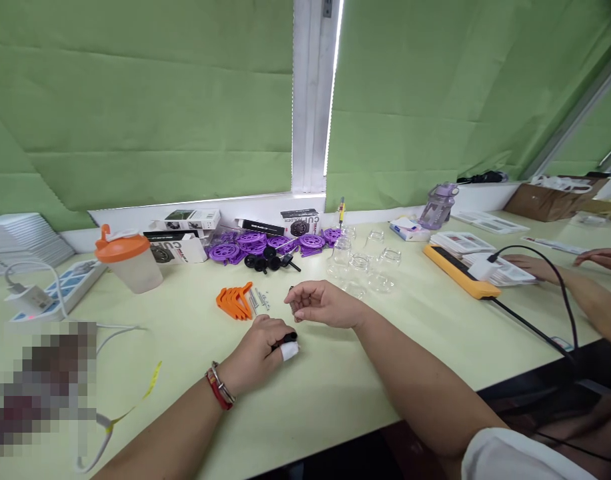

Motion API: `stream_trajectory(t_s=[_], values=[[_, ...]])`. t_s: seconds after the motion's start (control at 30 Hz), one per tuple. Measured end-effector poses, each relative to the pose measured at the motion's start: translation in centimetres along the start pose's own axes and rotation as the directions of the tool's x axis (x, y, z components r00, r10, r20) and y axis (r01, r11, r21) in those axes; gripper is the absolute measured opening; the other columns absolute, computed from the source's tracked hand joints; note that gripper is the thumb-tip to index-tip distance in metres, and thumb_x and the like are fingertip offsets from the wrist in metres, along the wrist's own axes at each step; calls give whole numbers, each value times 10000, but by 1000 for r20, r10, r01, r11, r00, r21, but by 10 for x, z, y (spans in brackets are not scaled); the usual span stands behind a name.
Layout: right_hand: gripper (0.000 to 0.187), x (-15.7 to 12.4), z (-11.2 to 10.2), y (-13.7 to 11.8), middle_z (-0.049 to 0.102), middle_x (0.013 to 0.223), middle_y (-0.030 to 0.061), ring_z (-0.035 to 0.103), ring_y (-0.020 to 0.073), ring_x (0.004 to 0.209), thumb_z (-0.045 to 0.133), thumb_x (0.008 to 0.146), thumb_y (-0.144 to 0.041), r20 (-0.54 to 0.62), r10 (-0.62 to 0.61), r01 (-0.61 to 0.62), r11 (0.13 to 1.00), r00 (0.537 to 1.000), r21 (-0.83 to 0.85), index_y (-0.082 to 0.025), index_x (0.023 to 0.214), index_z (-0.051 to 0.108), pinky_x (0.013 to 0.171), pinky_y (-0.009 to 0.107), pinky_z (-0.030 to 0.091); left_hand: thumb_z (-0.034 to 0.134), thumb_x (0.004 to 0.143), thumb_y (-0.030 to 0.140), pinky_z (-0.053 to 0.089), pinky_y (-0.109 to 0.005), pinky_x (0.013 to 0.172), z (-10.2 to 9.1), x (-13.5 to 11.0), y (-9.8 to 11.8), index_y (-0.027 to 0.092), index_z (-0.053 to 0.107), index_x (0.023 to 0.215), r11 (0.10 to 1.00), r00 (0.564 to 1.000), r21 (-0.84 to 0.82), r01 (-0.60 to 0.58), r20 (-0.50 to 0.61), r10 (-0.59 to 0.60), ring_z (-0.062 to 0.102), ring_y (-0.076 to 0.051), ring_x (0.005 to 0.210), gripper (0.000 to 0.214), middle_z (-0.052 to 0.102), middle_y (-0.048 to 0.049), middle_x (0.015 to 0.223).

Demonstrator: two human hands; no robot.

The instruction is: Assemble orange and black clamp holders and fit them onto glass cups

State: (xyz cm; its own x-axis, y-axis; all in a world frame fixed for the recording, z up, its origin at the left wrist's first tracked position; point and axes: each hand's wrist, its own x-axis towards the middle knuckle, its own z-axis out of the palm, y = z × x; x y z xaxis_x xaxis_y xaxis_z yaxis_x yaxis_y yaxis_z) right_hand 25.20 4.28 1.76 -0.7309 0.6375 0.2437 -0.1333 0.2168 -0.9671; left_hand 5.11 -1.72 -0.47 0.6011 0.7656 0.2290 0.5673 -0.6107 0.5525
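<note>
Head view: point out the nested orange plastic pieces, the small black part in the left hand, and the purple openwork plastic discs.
Nested orange plastic pieces [234, 303], head view, middle of the row.
Small black part [289, 337], head view, exposed end.
Purple openwork plastic discs [252, 240], head view, one disc's face.

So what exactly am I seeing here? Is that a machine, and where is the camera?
No machine: these are a person's two bare hands, seen by one camera worn on that person's head, looking forward and down. The left hand holds a black part. The right hand is close by, fingers curled; whether it grips something small, I can't tell. On the table are orange pieces, screws, purple pieces and clear cups. Someone else's hand shows at the right.
</note>
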Motion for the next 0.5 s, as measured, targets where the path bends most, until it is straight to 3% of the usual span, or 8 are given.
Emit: stream_trajectory(t_s=[0.27, 0.5], values=[[238, 0, 6, 0, 630, 831, 34, 572, 122, 758, 714, 732, -226, 65, -26, 35, 989, 998, -143, -136, 945, 655, 760, 306, 478, 482, 894, 276, 341, -297, 768, 3, 0, -4, 180, 514, 728, 999, 999, 43, -26, -29, 27, 462, -120, 658, 194, 541, 25, 678], [190, -2, 8, -5, 663, 773, 32, 585, 123, 705, 712, 693, -167, 24, 2, 4, 973, 1000, -232, -135, 879, 692, 715, 281, 488, 469, 898, 267, 334, -289, 748, 3, 0, -3, 178, 481, 692, 998, 999, 48, -26, -25, 28, 435, -106, 622, 224, 503, 37, 644]])
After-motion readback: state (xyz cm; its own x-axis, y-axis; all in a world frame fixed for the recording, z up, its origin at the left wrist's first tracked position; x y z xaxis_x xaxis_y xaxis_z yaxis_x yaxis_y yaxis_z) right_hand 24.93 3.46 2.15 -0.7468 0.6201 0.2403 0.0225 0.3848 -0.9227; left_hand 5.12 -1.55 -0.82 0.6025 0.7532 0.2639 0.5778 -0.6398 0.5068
